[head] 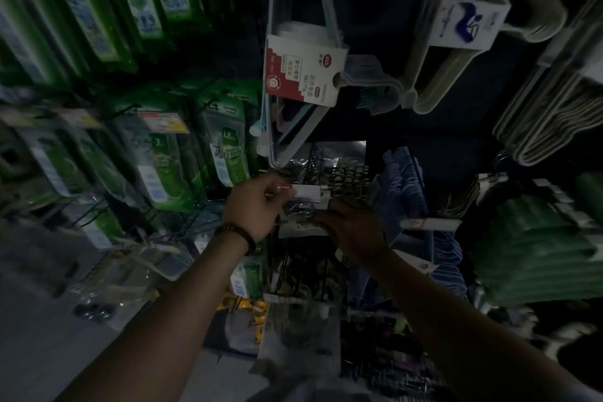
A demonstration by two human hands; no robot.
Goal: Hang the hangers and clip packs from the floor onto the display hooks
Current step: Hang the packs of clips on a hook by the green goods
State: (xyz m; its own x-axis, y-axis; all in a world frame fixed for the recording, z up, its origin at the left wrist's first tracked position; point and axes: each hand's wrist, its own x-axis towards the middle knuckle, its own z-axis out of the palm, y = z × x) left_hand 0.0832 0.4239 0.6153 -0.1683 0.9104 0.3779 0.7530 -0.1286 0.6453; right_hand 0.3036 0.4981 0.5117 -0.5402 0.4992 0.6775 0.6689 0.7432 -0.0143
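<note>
Left hand (257,206): centre of view, fingers curled closed on the left edge of a clear clip pack (301,207); a dark beaded bracelet (236,233) circles the wrist at 7 o'clock from the hand.
Right hand (354,228): at 3 o'clock from the left hand, palm away from the camera, fingers spread against the right side of the same pack; whether they pinch it or only press on it cannot be told in the dim light.
Clip pack: held between both hands at the display, just below a white hook label (310,191); contents dark and blurred.
Hook contact: whether the pack sits on a hook cannot be told.
Hung clip packs (339,170): at 12 o'clock from the hands, a clear bag with rows of small dark rings or clips.
Red-and-white hanger pack (301,73): at 12 o'clock, higher on the wall, a card sleeve around pale hangers.
Pale hangers (456,75): at 1 to 2 o'clock, bundled, one bundle with a white and blue card (470,21).
Blue hangers (404,173): at 3 o'clock, just beside the right hand.
Green hangers (535,248): at 3 to 4 o'clock, a stacked row.
Green packages (160,170): at 9 to 11 o'clock, carded goods on wire hooks.
Floor (39,320): at 7 to 8 o'clock, grey, with clear bags (107,294) lying on it.
</note>
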